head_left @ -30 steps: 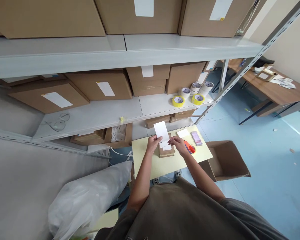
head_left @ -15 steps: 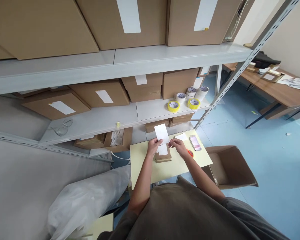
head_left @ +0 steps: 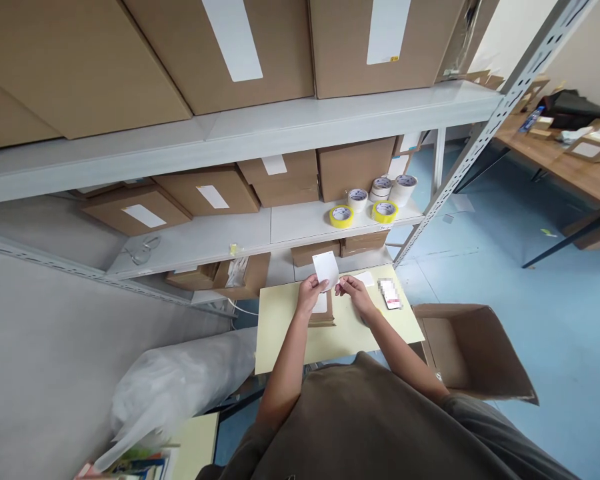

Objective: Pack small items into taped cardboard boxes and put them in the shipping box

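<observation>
My left hand (head_left: 310,293) pinches the lower edge of a white label sheet (head_left: 326,269) and holds it upright above a small brown cardboard box (head_left: 323,312) that lies on a pale yellow table (head_left: 290,333). My right hand (head_left: 351,291) is closed in a pinch at the sheet's lower right corner. Another white label (head_left: 366,277) lies flat on the table just beyond my right hand. A blurred pink and white card (head_left: 390,293) rests to the right of it.
Grey metal shelving (head_left: 240,230) behind the table holds brown cartons and several tape rolls (head_left: 341,215). An open cardboard box (head_left: 473,353) stands on the blue floor at the right. A white plastic bag (head_left: 180,387) lies at the left. A wooden desk (head_left: 570,167) is at the far right.
The camera has tilted, so the table and hands sit a little lower and more central. Both hands keep their pinch on the sheet. The orange tool by my right hand is no longer visible.
</observation>
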